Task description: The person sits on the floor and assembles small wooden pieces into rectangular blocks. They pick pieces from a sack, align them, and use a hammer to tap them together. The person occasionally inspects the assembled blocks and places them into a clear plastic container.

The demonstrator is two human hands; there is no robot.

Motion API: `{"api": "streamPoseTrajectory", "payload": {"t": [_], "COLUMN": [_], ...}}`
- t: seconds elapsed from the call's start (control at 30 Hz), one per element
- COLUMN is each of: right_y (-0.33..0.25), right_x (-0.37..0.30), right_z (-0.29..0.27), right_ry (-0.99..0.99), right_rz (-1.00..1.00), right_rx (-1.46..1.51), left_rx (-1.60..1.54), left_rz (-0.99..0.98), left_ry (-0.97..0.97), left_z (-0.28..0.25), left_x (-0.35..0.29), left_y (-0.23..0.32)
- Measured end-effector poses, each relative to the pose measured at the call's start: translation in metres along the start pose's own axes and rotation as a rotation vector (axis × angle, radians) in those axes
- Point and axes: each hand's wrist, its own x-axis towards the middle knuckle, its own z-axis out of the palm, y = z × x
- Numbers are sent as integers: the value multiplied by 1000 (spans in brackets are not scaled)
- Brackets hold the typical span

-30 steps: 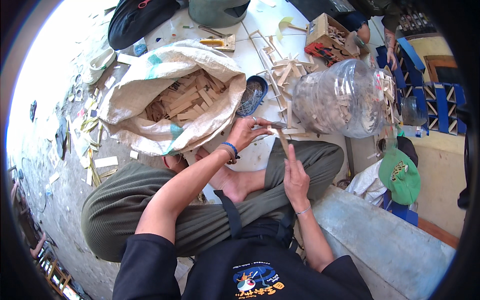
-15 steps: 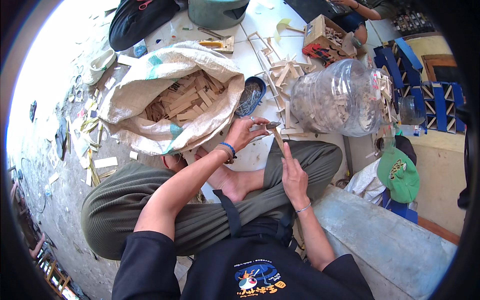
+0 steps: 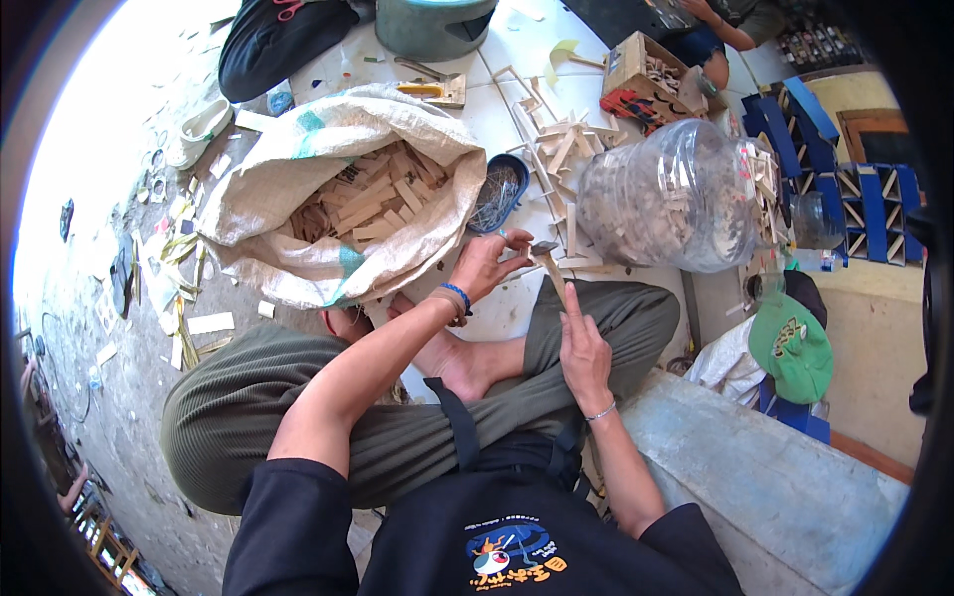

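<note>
My right hand is closed round the wooden handle of a hammer, its forefinger stretched along the handle. The dark hammer head lies just right of my left fingertips. My left hand has thumb and fingers bent together in a pinch; whatever is between them is too small to make out. Beyond that hand stands a blue tray of thin nails. To its left, an open woven sack holds many short wooden strips.
A large clear plastic jug lies on its side at the right. Small wooden frames are heaped behind it, near a wooden box of small pieces. A green cap is at the far right. Another person's hand shows at the top.
The hammer head has tilted a little beside my left fingertips. My left fingers have shifted slightly; the rest is nearly the same.
</note>
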Motion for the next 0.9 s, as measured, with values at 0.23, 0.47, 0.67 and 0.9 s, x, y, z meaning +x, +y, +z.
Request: {"api": "streamPoseTrajectory", "payload": {"t": [0.23,0.47,0.67,0.9], "right_y": [-3,-4,-6,-14], "right_x": [5,3,0,12], "right_z": [-9,-5,-8,-10], "right_ry": [334,16,230,105], "right_rz": [-83,12,-58,36], "right_rx": [238,42,250,320], "left_rx": [8,26,-4,27], "left_rz": [-4,-7,13,-37], "left_ry": [-4,2,0,-20], "left_z": [-1,0,0,0], "left_x": [-1,-2,-1,0], "left_y": [-1,0,-3,4]}}
